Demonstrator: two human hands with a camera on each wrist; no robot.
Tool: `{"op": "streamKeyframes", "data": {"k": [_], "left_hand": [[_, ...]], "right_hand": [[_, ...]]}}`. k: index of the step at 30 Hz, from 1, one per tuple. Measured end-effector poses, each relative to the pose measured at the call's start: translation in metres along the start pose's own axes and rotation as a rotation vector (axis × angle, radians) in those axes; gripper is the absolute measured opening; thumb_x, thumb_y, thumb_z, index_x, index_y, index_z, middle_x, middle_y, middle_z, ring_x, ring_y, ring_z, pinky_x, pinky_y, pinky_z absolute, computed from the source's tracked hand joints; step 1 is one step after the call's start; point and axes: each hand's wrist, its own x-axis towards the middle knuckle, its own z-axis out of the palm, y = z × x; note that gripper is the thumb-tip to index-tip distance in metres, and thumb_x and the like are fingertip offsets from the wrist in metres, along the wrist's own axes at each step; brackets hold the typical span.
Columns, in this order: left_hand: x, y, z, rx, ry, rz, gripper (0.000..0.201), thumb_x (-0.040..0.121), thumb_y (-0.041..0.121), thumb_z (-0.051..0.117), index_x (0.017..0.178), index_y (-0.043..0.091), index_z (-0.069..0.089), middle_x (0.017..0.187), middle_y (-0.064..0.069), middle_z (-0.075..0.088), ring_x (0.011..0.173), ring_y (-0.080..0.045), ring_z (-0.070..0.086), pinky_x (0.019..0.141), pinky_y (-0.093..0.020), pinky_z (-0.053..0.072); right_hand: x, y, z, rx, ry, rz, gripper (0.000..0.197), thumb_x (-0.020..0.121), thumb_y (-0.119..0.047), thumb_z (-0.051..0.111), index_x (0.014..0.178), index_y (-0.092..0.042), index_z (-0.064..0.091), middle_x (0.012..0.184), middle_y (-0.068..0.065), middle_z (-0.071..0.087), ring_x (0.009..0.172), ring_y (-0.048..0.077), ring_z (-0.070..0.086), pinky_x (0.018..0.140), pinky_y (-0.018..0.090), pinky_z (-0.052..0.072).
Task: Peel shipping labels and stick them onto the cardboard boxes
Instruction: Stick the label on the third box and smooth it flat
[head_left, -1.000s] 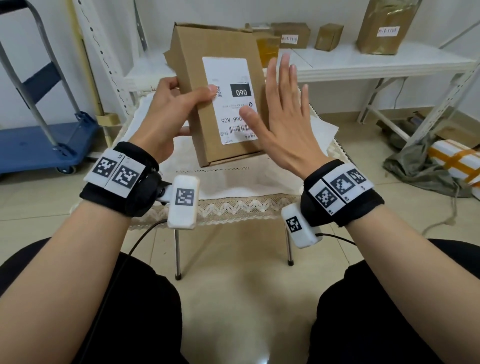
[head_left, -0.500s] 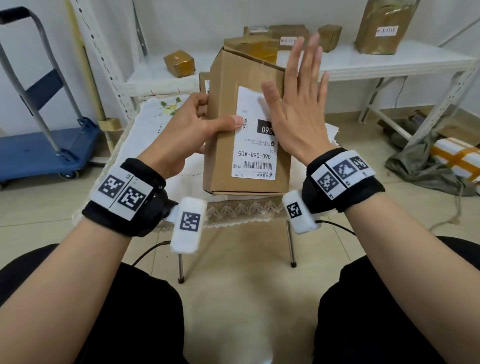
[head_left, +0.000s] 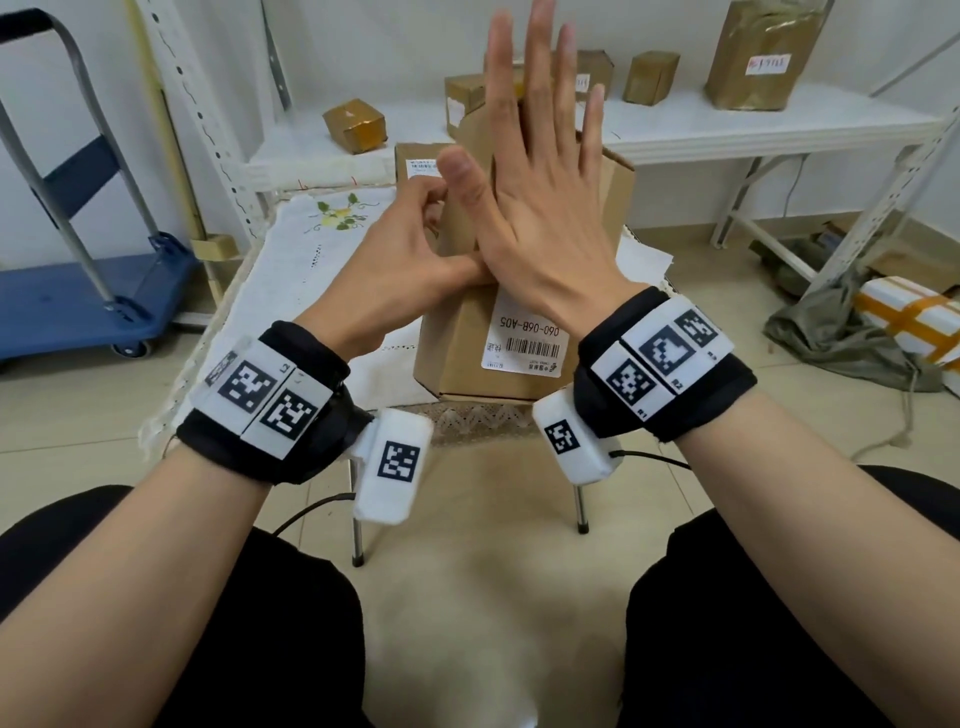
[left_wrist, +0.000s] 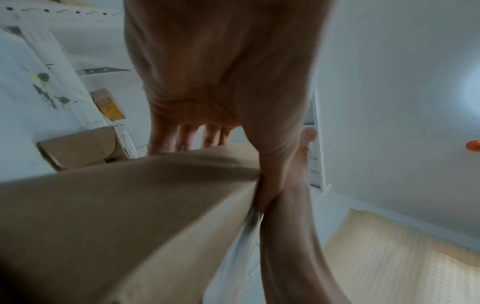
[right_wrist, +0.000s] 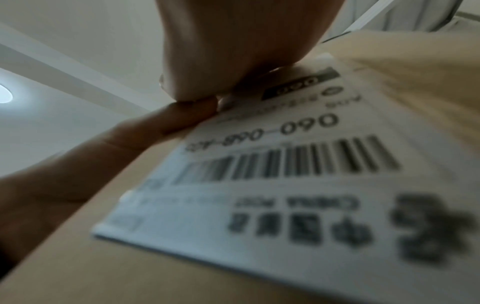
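the left hand (head_left: 410, 260) grips the upright cardboard box (head_left: 457, 343) by its side, above the cloth-covered bench (head_left: 291, 260). the right hand (head_left: 545, 208), fingers straight and spread, presses flat on the shipping label (head_left: 524, 340) stuck to the box's front.

Matt brown cardboard box (head_left: 467, 343) is sitting between both hands. Its paper label (head_left: 524, 345) is looking smooth, white beneath the right hand (head_left: 540, 218)

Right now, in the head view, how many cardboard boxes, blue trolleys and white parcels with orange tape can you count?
Cardboard boxes: 7 (one held up in front, one on the table behind it, five on the shelf:)
Blue trolley: 1
White parcel with orange tape: 1
Total: 9
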Motion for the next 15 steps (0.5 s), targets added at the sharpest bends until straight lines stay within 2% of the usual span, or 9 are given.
{"op": "streamKeyframes", "data": {"k": [1, 4, 6, 9, 12, 15], "left_hand": [[0.0, 0.0, 0.0, -0.018, -0.008, 0.002, 0.084, 0.066, 0.048, 0.081, 0.139, 0.025, 0.047, 0.125, 0.007, 0.062, 0.104, -0.02, 0.069, 0.084, -0.032, 0.058], [-0.001, 0.003, 0.001, -0.053, -0.015, -0.015, 0.076, 0.069, 0.04, 0.083, 0.134, 0.023, 0.048, 0.115, 0.011, 0.061, 0.1, -0.012, 0.069, 0.067, -0.016, 0.052], [-0.001, 0.004, 0.002, -0.08, -0.019, -0.026, 0.073, 0.068, 0.038, 0.083, 0.132, 0.023, 0.049, 0.11, 0.013, 0.061, 0.1, -0.007, 0.069, 0.066, -0.016, 0.053], [-0.001, 0.003, 0.002, -0.087, -0.023, -0.038, 0.075, 0.067, 0.04, 0.083, 0.132, 0.023, 0.05, 0.113, 0.012, 0.061, 0.104, -0.003, 0.068, 0.071, -0.02, 0.055], [0.0, 0.001, 0.002, -0.097, 0.0, -0.049, 0.077, 0.067, 0.041, 0.084, 0.134, 0.022, 0.05, 0.113, 0.01, 0.061, 0.099, 0.005, 0.066, 0.066, -0.017, 0.055], [0.004, 0.0, -0.003, -0.111, 0.034, -0.07, 0.08, 0.066, 0.044, 0.084, 0.135, 0.023, 0.05, 0.112, 0.011, 0.062, 0.099, -0.001, 0.069, 0.063, -0.021, 0.056]], "right_hand": [[0.001, 0.001, -0.001, -0.022, 0.014, 0.001, 0.093, 0.095, -0.067, 0.005, 0.161, -0.001, 0.012, 0.167, 0.026, 0.002, 0.155, 0.041, -0.002, 0.123, 0.061, -0.005], [0.001, 0.007, -0.003, -0.063, 0.036, 0.012, 0.092, 0.096, -0.066, 0.008, 0.16, 0.0, 0.013, 0.167, 0.028, 0.005, 0.155, 0.044, 0.0, 0.123, 0.062, -0.005], [0.001, 0.013, -0.003, -0.065, 0.043, 0.022, 0.092, 0.096, -0.066, 0.009, 0.16, 0.001, 0.013, 0.166, 0.028, 0.005, 0.155, 0.044, 0.0, 0.122, 0.063, -0.005], [0.0, 0.022, -0.001, -0.067, 0.039, 0.054, 0.091, 0.097, -0.065, 0.011, 0.16, 0.0, 0.011, 0.167, 0.028, 0.002, 0.155, 0.043, -0.002, 0.122, 0.063, -0.005], [-0.001, 0.033, 0.0, -0.004, 0.032, 0.131, 0.091, 0.096, -0.066, 0.009, 0.161, -0.002, 0.007, 0.167, 0.026, -0.003, 0.155, 0.04, -0.007, 0.121, 0.065, -0.005], [0.0, 0.037, -0.004, 0.044, 0.031, 0.149, 0.094, 0.094, -0.068, 0.007, 0.161, -0.001, 0.005, 0.167, 0.026, -0.006, 0.155, 0.04, -0.008, 0.121, 0.066, -0.006]]}}
